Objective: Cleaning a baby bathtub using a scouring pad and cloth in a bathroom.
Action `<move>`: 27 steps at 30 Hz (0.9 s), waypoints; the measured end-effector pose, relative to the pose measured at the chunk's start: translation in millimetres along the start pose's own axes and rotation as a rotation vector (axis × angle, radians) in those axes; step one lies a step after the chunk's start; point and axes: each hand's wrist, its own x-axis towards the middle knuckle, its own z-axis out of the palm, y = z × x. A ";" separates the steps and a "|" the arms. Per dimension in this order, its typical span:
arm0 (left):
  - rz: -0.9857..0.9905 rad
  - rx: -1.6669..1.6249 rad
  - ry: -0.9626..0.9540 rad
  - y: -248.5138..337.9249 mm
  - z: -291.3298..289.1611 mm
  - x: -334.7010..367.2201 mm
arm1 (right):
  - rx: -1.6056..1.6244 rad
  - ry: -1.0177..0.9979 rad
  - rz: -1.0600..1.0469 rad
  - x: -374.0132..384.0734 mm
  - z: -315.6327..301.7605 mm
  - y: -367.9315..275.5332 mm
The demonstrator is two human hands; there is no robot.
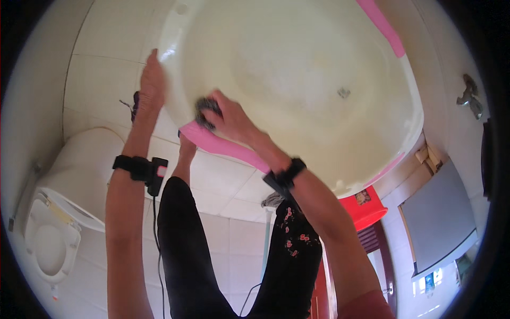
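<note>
**A:** What's at the far left of the frame?

**B:** A white toilet, lower left, its lid raised against the tiled wall. The white floor tiles run under my legs in black trousers.

**A:** And your left hand?

**B:** My left hand is in the upper left, fingers stretched out flat and pressed against the outer rim of the big cream basin. It isn't gripping, only bracing the edge. A black band with a small device sits on that forearm.

**A:** Where is the basin?

**B:** It fills the upper middle of the frame, tilted up so its inside faces me. It has pink handles: one at the lower rim, just below my right hand, another at the upper right.

**A:** Your right hand?

**B:** My right hand, centre-left, is closed around a dark grey scrubber, held against the inner wall of the basin near the rim.

**A:** Further right?

**B:** A red tub peeks from below the basin's edge, then a grey panel in the lower right.
</note>
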 end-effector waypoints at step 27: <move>-0.508 -0.493 -0.325 -9.9 -63.1 -71.0 | -0.741 -0.006 -0.661 69.7 -1.4 -96.2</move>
